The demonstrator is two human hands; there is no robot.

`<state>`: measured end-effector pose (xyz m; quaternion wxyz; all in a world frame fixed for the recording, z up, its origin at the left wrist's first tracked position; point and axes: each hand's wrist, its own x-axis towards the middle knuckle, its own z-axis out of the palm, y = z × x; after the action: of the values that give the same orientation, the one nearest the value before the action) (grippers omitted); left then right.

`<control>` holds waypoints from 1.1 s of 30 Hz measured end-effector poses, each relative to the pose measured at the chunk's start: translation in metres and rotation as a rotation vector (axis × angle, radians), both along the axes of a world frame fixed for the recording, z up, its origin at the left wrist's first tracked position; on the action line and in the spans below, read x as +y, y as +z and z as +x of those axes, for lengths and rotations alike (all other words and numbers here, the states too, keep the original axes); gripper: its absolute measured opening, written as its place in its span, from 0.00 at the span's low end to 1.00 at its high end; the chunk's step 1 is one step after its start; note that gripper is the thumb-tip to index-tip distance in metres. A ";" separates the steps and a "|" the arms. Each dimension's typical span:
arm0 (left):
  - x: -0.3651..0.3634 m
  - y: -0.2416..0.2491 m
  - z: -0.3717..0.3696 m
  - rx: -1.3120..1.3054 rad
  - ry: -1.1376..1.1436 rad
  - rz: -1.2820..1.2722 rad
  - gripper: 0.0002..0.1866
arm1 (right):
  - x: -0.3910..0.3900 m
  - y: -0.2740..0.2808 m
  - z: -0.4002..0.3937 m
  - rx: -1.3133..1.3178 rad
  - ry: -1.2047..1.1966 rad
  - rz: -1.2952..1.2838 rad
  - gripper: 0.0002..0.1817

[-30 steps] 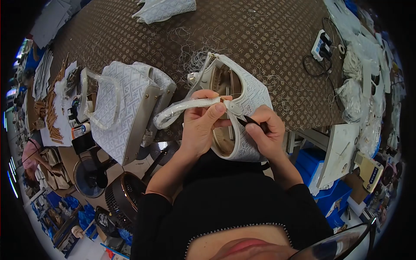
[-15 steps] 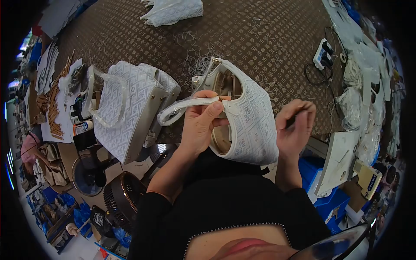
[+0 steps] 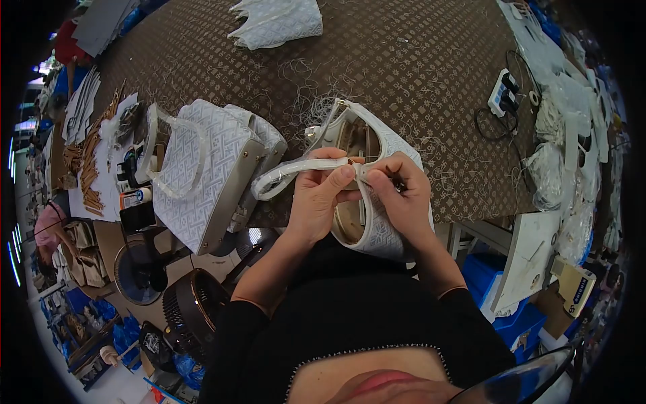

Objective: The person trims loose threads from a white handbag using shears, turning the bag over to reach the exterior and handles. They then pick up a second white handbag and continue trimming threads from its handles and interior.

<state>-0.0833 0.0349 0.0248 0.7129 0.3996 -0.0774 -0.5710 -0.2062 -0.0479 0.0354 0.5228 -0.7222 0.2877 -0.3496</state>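
A white patterned handbag stands open in front of me, its brown lining showing. My left hand pinches the end of the bag's white strap, which is wrapped in clear plastic, at the bag's rim. Close beside it, my right hand is closed at the strap's joint with the rim; a small dark object shows between its fingers, too hidden to name. Thread lies tangled behind the bag.
Finished-looking white bags stand at the left. A white patterned piece lies at the far edge. A power strip with cables is at the right, near plastic wrapping. Fans stand below left; a person is far left.
My right hand has moved left from beside the bag to its rim, and its fingers have closed there next to my left hand. The view has shifted slightly.
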 end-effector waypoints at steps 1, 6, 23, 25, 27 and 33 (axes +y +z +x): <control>0.000 -0.001 0.000 -0.006 -0.013 -0.010 0.11 | 0.001 0.002 -0.003 -0.097 -0.001 0.235 0.04; -0.003 0.001 0.002 -0.032 -0.016 0.006 0.11 | -0.018 -0.002 -0.021 -0.558 0.091 0.618 0.07; 0.018 -0.012 0.026 -0.318 -0.094 0.133 0.19 | -0.067 -0.136 -0.075 0.646 -0.341 0.185 0.22; 0.029 0.001 0.050 -0.740 -0.464 0.218 0.17 | -0.066 -0.135 -0.075 0.665 -0.341 0.145 0.22; 0.048 0.033 0.065 -1.357 -0.418 0.235 0.15 | -0.066 -0.139 -0.077 0.649 -0.352 0.124 0.20; 0.064 -0.031 0.088 -1.551 -0.030 0.548 0.35 | -0.062 -0.139 -0.079 0.633 -0.363 0.152 0.21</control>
<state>0.0045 0.0990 -0.0060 0.3265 0.8394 -0.4110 -0.1409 -0.2851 -0.1104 -0.1039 0.3897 -0.6908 0.5837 -0.1739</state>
